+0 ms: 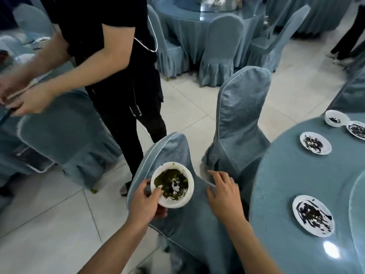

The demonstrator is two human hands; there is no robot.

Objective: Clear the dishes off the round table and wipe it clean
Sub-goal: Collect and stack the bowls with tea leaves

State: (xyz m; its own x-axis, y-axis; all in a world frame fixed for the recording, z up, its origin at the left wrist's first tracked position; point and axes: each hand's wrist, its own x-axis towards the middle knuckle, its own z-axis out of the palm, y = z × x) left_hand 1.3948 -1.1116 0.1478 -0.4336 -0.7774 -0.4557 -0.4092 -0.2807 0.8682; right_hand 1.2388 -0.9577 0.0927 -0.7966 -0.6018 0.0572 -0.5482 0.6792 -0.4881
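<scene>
My left hand (145, 204) grips a white bowl (172, 184) smeared with green and dark residue, thumb over its rim, above a covered chair. My right hand (223, 194) hovers over the same chair with fingers spread and relaxed, holding nothing. The round table (286, 184) with a blue-grey cloth lies at the right. On it sit a dirty white plate (313, 215) near me, a second dirty plate (315, 142) farther along, a third plate (357, 129) at the edge of view, and a small white bowl (334, 118).
A blue covered chair (189, 218) stands right under my hands and another chair (240, 119) beside the table. A person in black (122, 80) stands at the left, handling items over a further chair (65, 135). Another round table (201, 18) with chairs is behind.
</scene>
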